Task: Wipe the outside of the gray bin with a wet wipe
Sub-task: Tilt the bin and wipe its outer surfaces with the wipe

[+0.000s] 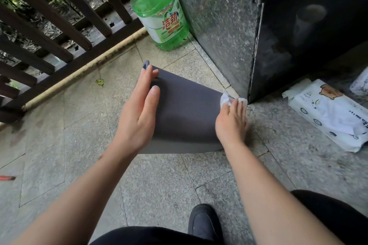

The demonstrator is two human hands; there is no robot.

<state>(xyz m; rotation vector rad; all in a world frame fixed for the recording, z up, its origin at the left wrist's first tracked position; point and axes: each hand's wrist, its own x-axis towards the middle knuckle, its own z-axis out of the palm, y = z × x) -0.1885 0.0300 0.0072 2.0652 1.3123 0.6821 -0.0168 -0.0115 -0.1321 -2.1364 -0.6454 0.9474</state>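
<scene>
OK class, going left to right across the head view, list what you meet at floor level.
railing → yellow leaf → left hand → gray bin → right hand, pressing a wet wipe to the bin → wipes pack.

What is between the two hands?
The gray bin: the left hand steadies one side, the right hand presses a wet wipe on the other, seen from the head camera.
</scene>
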